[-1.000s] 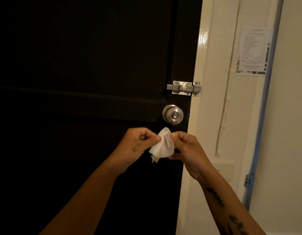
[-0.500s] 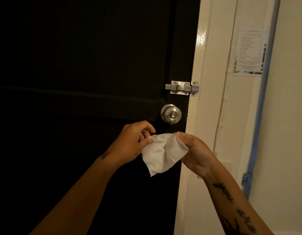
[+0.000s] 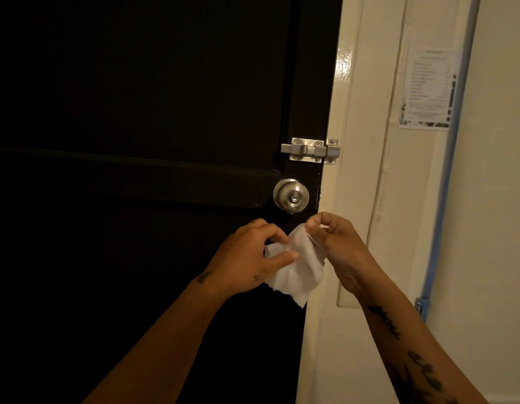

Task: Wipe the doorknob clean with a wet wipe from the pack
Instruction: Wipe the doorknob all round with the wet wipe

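Since half a second ago, the wet wipe [image 3: 296, 269] has been drawn in from a spread sheet to a looser, bunched fold, and both hands have been brought closer together just below the doorknob.

Item 1, left and centre of the frame: dark door [image 3: 136, 112], closed against its frame. No mark or wetness can be told on it in this light.

Item 2, lower centre: left hand [image 3: 247, 258], fingers curled, thumb and forefinger closed on the left part of the wipe.

Item 3, lower centre: wet wipe, white, held between the two hands, hanging crumpled below them. It is near the doorknob but apart from it.

Item 4, centre, just above the hands: doorknob [image 3: 291, 196], round brushed metal, untouched at this moment. A sliding bolt [image 3: 311, 150] is mounted above it, at the door's edge.

Item 5, right of the wipe: right hand [image 3: 334, 237], loosely fisted, fingertips pinched on the wipe's upper right edge.

Item 6, right of the frame: cream door frame [image 3: 355, 170], with a printed notice [image 3: 428, 88] fixed to the wall at upper right.

Progress, as judged: a wipe is already out and is being readied; the wiping itself is not yet begun and makes up all that is left.

Containers: none is seen; the pack is not in view.
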